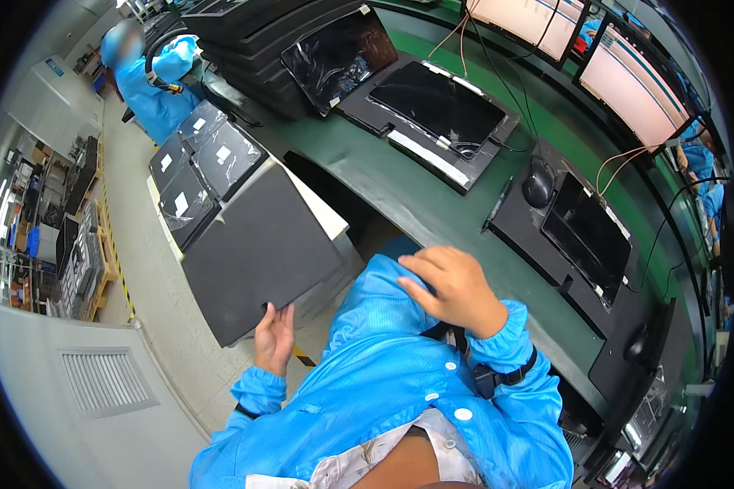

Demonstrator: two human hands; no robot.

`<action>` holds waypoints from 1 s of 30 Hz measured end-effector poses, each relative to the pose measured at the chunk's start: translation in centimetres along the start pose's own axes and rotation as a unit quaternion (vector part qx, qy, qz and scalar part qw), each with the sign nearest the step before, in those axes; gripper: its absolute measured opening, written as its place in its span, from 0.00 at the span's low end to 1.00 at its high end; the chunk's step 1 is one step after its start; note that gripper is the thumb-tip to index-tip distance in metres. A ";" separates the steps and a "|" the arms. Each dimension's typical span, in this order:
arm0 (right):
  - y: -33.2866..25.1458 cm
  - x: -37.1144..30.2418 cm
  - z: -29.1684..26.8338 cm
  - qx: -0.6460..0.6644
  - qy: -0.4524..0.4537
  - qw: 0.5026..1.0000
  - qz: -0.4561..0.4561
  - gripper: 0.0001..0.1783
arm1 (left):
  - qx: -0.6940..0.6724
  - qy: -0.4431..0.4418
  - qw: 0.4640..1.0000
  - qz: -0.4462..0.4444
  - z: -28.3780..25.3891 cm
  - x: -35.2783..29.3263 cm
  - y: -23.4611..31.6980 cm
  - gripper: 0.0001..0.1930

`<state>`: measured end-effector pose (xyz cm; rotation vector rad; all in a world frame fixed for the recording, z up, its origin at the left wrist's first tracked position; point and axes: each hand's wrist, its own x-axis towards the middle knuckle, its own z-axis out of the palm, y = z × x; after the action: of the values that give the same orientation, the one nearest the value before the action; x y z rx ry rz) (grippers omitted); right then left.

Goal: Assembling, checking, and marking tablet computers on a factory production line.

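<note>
A large flat black sheet (261, 244), perhaps foam, tilts over the near end of a pale table (322, 213) at my left. My left hand (275, 336) grips its near edge, with fingertips showing on the dark surface and the rest of the grip partly hidden. Above my knee, my right hand (458, 292) holds nothing; thumb and fingers are apart and slightly curled. Beyond the sheet, several bagged black flat panels (227, 160) with white labels lie in rows.
A green workbench (367, 183) at my right carries dark screens on black pads (436, 106), a mouse (538, 183) and cables. Black trays (253, 61) are stacked at the far end. A person in blue (151, 90) works beyond the table. Monitors (636, 81) stand along the bench.
</note>
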<state>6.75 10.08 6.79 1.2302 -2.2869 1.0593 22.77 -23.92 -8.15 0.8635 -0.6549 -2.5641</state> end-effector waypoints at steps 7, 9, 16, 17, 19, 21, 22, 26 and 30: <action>-0.5 -6.6 -1.6 -0.035 -0.046 0.992 0.112 0.13 | -0.191 0.143 0.942 -0.236 5.6 7.1 1.7 0.28; -0.4 -8.7 -2.5 0.039 -0.005 0.983 0.181 0.13 | -0.154 0.158 0.959 -0.179 7.8 6.6 3.4 0.35; -1.8 -12.3 -5.0 0.023 0.128 0.943 0.306 0.10 | -0.067 0.011 0.921 -0.383 14.2 4.3 2.1 0.29; -1.8 -12.7 -4.9 0.034 0.154 0.932 0.325 0.09 | 0.000 -0.064 0.901 -0.429 14.8 4.4 -0.2 0.23; -1.3 -13.0 -4.4 0.046 0.170 0.923 0.343 0.09 | 0.145 -0.270 0.833 -0.460 19.8 1.2 -3.8 0.16; -0.9 -13.0 -4.0 0.045 0.157 0.931 0.327 0.08 | 0.398 -0.449 0.758 -0.255 21.8 2.1 -6.6 0.15; -0.6 -12.7 -3.7 0.048 0.173 0.935 0.307 0.08 | 0.494 -0.572 0.655 0.007 23.3 2.8 -8.0 0.15; -0.3 -12.8 -4.5 0.074 0.095 0.935 0.333 0.09 | 0.490 -0.625 0.280 0.539 33.3 4.3 -12.1 0.13; -0.6 -10.2 -6.2 0.007 0.093 0.948 0.304 0.11 | 0.586 -0.534 0.276 0.543 38.2 8.9 -13.7 0.41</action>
<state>12.71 20.31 5.10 0.3880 -2.5620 1.3153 -10.64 -4.78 7.37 -1.1547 -2.3451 -0.4954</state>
